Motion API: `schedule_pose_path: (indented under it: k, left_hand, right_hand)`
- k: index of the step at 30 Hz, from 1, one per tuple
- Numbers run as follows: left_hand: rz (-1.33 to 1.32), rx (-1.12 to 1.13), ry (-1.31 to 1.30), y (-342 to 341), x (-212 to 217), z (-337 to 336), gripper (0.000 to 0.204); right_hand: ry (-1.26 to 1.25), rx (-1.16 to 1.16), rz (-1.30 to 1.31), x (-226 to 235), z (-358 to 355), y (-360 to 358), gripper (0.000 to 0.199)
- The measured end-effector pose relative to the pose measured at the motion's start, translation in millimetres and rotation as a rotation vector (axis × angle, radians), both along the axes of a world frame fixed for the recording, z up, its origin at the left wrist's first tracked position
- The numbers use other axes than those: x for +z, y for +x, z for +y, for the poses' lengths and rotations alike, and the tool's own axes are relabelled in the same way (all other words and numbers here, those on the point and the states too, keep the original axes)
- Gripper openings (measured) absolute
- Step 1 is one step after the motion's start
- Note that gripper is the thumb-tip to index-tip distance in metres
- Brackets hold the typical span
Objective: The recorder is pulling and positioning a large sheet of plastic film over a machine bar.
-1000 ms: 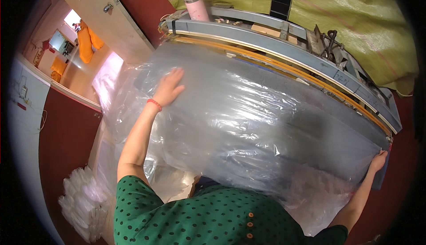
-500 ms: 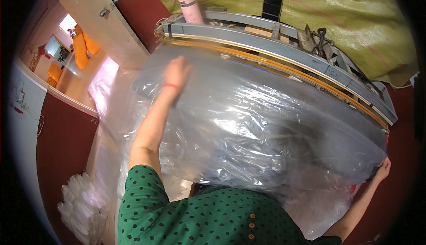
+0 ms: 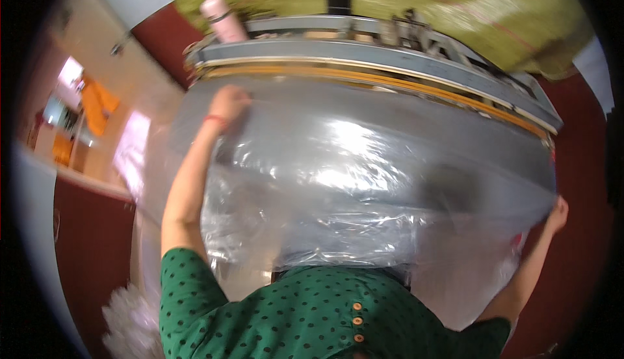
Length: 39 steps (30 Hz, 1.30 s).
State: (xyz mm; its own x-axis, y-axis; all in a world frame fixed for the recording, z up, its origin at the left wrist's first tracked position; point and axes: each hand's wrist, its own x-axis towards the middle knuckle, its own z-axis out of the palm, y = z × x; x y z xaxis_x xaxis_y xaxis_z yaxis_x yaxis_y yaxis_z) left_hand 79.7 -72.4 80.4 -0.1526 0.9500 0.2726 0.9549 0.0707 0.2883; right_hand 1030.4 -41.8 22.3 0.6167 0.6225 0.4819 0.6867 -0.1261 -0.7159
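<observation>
A large clear plastic sheet (image 3: 364,170) lies spread over the worktop up to the grey and yellow bar (image 3: 390,66) along its far edge, the left hand (image 3: 229,104) pressing it near the far left corner, grip unclear, while the right hand (image 3: 557,213) clenches its right edge.

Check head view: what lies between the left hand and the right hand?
Head view: only the clear plastic sheet spans from the left hand to the right hand, stretched in front of the grey machine bar.
</observation>
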Motion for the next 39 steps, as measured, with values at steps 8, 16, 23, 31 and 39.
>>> schedule_pose_path:
  k: [8,16,23,31,39]
  left_hand:
    - [-0.817,0.277,0.592,4,4,22,0.013]
    - [-0.925,0.253,0.638,-90,-88,80,0.019]
    - [-0.964,0.179,0.689,-95,-98,92,0.016]
    - [-1.133,0.408,0.689,-53,-66,82,0.006]
    - [-1.204,0.163,0.402,-61,-36,40,0.005]
  right_hand:
    - [0.120,-0.236,-0.286,0,122,-67,0.021]
    - [0.229,0.112,0.155,-19,189,-131,0.013]
    - [0.277,0.043,0.278,-26,198,-114,0.012]
    - [0.305,0.132,0.532,1,179,-131,0.013]
    - [0.477,-0.017,-0.036,50,175,-249,0.028]
